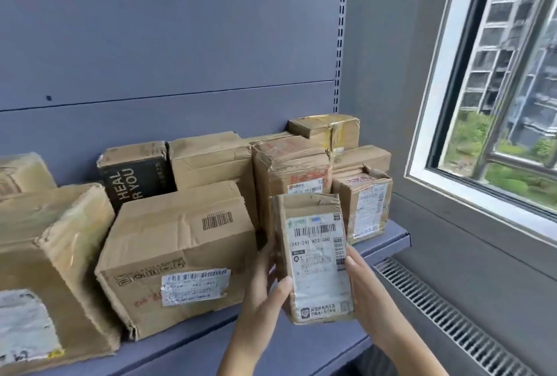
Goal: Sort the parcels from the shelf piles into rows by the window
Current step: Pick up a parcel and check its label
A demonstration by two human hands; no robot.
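Note:
I hold a small upright cardboard parcel (313,258) with a white shipping label above the front of the blue shelf (388,240). My left hand (268,285) grips its left side, thumb on the front face. My right hand (360,282) holds its right edge, thumb on the label's side. Behind it stands a tall crumpled parcel (289,170), and to the right a small labelled parcel (366,203) near the shelf end by the window (494,104).
A wide box with a barcode (177,255) lies left of my hands, and a large taped box (45,270) beyond it. A black "HEAL" box (135,176) and more parcels line the back panel. A floor vent grille (452,315) runs under the window.

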